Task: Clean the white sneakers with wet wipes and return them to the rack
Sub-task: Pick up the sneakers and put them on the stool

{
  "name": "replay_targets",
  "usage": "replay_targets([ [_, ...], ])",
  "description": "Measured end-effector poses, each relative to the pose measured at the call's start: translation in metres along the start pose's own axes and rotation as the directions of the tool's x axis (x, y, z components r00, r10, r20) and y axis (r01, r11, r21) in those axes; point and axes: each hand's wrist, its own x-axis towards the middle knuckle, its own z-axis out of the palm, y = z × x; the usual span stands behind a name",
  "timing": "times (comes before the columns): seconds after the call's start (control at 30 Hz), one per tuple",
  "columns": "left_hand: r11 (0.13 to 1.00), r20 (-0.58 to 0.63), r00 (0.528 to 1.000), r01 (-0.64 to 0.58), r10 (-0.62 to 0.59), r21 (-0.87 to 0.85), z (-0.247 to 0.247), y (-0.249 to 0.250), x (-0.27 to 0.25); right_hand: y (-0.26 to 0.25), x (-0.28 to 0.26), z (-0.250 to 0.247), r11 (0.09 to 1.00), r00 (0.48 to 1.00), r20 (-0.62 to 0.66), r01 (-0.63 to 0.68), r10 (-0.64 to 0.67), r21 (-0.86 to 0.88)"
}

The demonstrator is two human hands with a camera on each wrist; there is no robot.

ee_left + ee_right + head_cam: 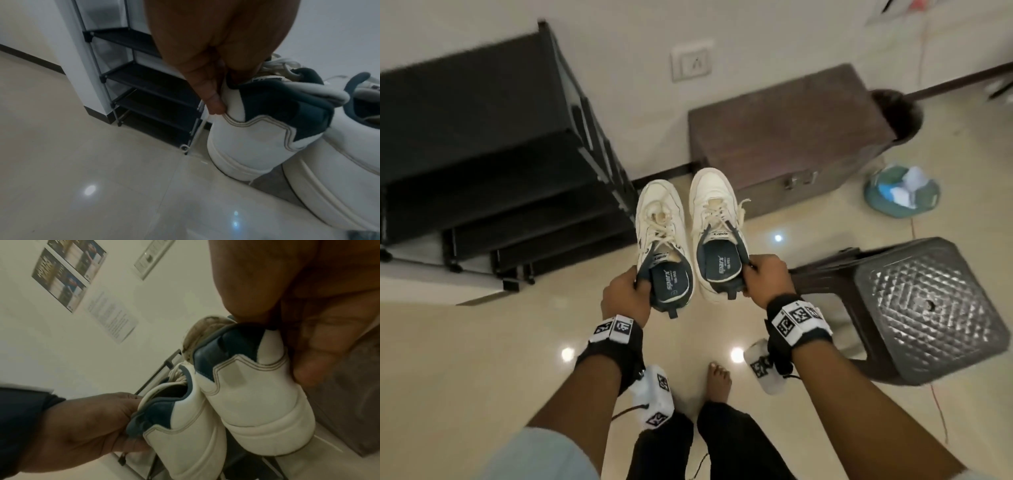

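White sneakers hang in the air, the left shoe [661, 240] pinched at its heel collar by the left hand [624, 297], the right shoe [717, 230] likewise by the right hand [768, 279]. Each grip looks thin, so a shoe could slip and drop to the floor [482, 359] short of the rack [493, 164], off to the left.

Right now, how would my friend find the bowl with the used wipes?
Find the big brown wooden chest against the wall. To its right, on the shiny floor, beyond the dark plastic stool, sits a round blue-green bowl. It is the only thing with crumpled white and blue bits inside.
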Motion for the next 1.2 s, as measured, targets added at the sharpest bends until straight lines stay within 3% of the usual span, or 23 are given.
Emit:
replay_targets([
  [0.2, 0.996, -0.056, 0.996, -0.076, 0.074, -0.043, -0.050, 0.093, 0.006, -0.050, 0.004, -0.081, 0.998, 0.995, -0.079, 0.053, -0.055, -0.025],
  [0.4, 0.986, -0.062, 0.989, -0.141, 0.136, -0.083, -0.072, 0.157, 0.043, -0.084, 0.045, -0.134, 0.994, 0.990, -0.106, 0.090, -0.096, -0.065],
  [0.57, 0.983, -0.052, 0.986, -0.164, 0.160, -0.086, -0.069, 0.196, 0.100, -0.108, 0.103, -0.167, 0.987, 0.989, -0.105, 0.085, -0.100, -0.139],
  [0.8, 0.985, 0.048, 0.991, -0.118, 0.125, -0.129, -0.059, 0.252, 0.188, -0.135, 0.193, -0.191, 0.978, 0.999, -0.053, -0.002, -0.010, -0.209],
  [1.0, 0.989, 0.121, 0.984, -0.117, 0.128, -0.094, -0.056, 0.289, 0.235, -0.150, 0.236, -0.213, 0.972, 0.997, -0.040, -0.074, 0.067, -0.222],
  [1.2, 0.985, 0.120, 0.985, -0.108, 0.124, -0.135, -0.037, 0.319, 0.268, -0.157, 0.289, -0.245, 0.970, 0.996, -0.035, -0.091, 0.085, -0.226],
])
